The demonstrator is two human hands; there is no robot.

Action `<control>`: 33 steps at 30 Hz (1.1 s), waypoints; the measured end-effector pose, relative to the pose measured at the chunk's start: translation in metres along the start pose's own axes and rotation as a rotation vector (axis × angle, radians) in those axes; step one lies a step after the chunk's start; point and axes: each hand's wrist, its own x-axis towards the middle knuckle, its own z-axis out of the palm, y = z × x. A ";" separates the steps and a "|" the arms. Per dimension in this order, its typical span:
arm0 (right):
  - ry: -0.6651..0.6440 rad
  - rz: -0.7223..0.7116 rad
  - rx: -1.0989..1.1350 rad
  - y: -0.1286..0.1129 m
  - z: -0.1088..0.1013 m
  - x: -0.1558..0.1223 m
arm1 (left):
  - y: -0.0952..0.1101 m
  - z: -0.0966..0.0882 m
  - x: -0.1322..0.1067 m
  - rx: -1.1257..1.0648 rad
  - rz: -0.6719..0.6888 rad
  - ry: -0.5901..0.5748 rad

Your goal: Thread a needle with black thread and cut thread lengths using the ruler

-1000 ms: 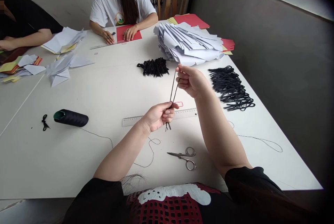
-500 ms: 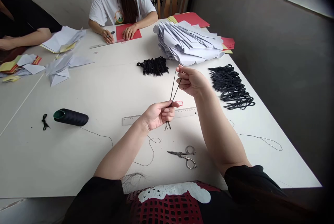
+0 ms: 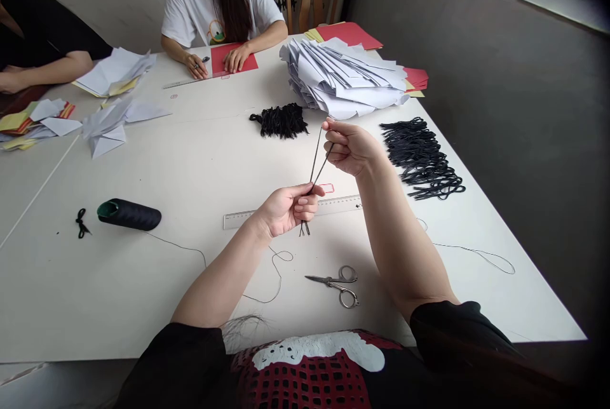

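Note:
A loop of black thread (image 3: 316,158) is stretched between my two hands. My left hand (image 3: 293,209) pinches its lower part, and the cut ends hang out below the fingers. Higher up and to the right, my right hand (image 3: 347,145) is closed on the upper part, fingertips together. Beneath my left hand lies a clear ruler (image 3: 340,204), partly hidden by it. Scissors (image 3: 333,282) rest on the table nearer my body, slightly spread. A spool of black thread (image 3: 131,214) lies on its side to the left, its loose thread trailing toward my left forearm.
Black looped thread bundles (image 3: 422,158) lie to the right; another black pile (image 3: 281,120) sits farther back. A large stack of white paper (image 3: 343,75) stands behind my right hand. A small black knotted loop (image 3: 82,223) lies far left. Two people sit across the white table (image 3: 190,155).
Almost nothing differs. The thread stays taut between my hands, and my left hand has shifted very slightly left.

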 end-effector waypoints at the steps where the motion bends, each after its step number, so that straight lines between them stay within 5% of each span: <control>1: 0.000 -0.005 -0.004 0.000 0.000 0.000 | 0.000 0.001 0.000 0.002 -0.002 0.004; 11: 0.180 -0.109 0.033 0.005 0.006 0.003 | 0.003 0.001 -0.002 -0.022 -0.010 0.082; 16: 0.105 -0.137 0.225 0.003 0.014 0.002 | 0.003 -0.001 -0.001 -0.036 0.063 0.102; 21: 0.047 -0.257 -0.015 -0.008 0.011 -0.008 | 0.002 0.000 -0.002 -0.013 0.118 0.125; 33: 0.057 -0.286 -0.159 -0.024 0.011 -0.033 | 0.009 -0.001 -0.013 0.480 0.291 0.132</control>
